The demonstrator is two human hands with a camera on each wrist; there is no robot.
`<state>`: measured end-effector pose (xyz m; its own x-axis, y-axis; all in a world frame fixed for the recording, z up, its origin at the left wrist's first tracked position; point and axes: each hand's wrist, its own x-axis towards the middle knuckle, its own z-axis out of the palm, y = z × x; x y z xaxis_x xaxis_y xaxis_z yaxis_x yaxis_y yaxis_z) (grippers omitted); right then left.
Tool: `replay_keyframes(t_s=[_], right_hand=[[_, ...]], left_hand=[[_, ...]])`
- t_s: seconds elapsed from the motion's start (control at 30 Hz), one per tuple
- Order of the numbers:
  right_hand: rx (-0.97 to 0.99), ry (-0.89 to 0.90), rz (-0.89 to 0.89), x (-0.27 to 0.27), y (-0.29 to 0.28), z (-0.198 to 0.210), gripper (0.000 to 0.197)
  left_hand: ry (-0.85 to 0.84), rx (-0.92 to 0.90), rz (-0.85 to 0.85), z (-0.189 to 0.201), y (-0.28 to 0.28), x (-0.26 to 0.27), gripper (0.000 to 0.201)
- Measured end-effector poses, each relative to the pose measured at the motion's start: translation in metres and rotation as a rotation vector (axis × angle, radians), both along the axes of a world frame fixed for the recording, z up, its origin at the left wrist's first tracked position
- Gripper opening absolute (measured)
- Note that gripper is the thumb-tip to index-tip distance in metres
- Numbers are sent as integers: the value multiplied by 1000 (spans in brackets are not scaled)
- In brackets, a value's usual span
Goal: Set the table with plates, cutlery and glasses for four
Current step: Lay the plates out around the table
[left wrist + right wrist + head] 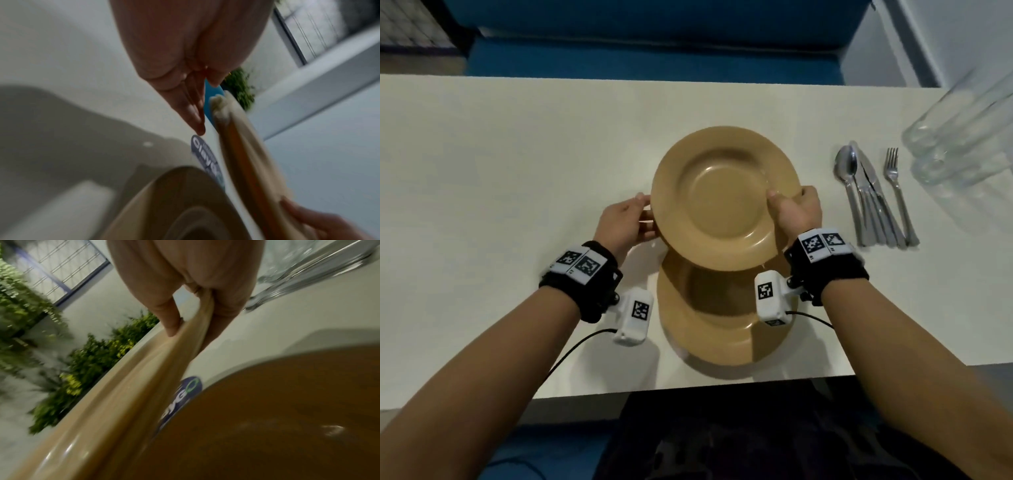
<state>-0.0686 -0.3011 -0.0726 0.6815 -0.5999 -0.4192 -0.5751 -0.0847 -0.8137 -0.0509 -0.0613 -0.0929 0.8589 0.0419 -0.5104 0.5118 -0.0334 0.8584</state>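
The left hand is hovering at the 9 o'clock edge of the lifted plate, its fingers lying nearly straight and close together, just beside the rim; the left wrist view is showing a narrow gap between the fingertips and the rim, so the hand is gripping nothing. The plate is hanging above the desk, at the middle of the head view. A sticker is showing on its underside, blurred in both wrist views. Directly at 6 o'clock from it, a second plate is lying flat on the desk near the front edge, partly covered by the lifted one and in its shadow.

The right hand is holding the lifted plate at its 3 o'clock rim, thumb on top and fingers curled under, clamped on the edge. At 3 o'clock from that hand, a spoon, knife and fork are lying side by side on the desk, handles pointing toward the person, spoon and knife touching. At about 2 o'clock, glasses are standing at the desk's right end, blurred, so their number is hard to tell.
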Motion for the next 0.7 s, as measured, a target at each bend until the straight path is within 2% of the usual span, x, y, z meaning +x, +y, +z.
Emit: replay_keyframes(t_s=[0.17, 0.37, 0.5, 0.7], right_hand=[[-40, 12, 119, 15, 56, 2, 44], [-203, 33, 318, 42, 140, 9, 35], [-149, 39, 232, 53, 218, 10, 36], [-154, -2, 227, 56, 304, 3, 31]], left_hand=[[-50, -19, 79, 0, 43, 10, 23], [-88, 73, 182, -3, 146, 22, 15], [-95, 119, 133, 0, 236, 25, 10], [-76, 305, -15, -5, 348, 11, 17]])
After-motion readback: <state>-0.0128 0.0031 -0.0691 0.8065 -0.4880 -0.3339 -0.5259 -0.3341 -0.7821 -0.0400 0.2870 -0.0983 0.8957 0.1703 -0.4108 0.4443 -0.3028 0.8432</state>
